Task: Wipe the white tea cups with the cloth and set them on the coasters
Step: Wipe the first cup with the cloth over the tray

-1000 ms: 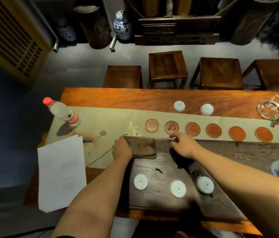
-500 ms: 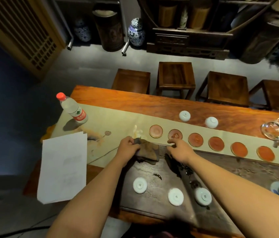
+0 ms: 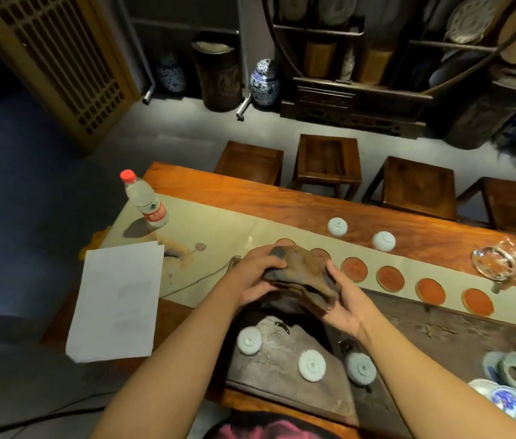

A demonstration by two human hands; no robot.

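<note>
Careful: both your hands, left hand point(image 3: 255, 280) and right hand point(image 3: 343, 304), grip the cloth point(image 3: 301, 274) above the tea cups point(image 3: 312, 365); a dangling corner could topple one

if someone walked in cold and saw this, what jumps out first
Both hands, left hand and right hand, hold a crumpled brown cloth above the dark tea tray at centre. Behind it a row of round red coasters runs along the pale runner, all bare, with three upturned white cups on the tray below the hands and two more on the wooden table beyond the coasters.
</note>
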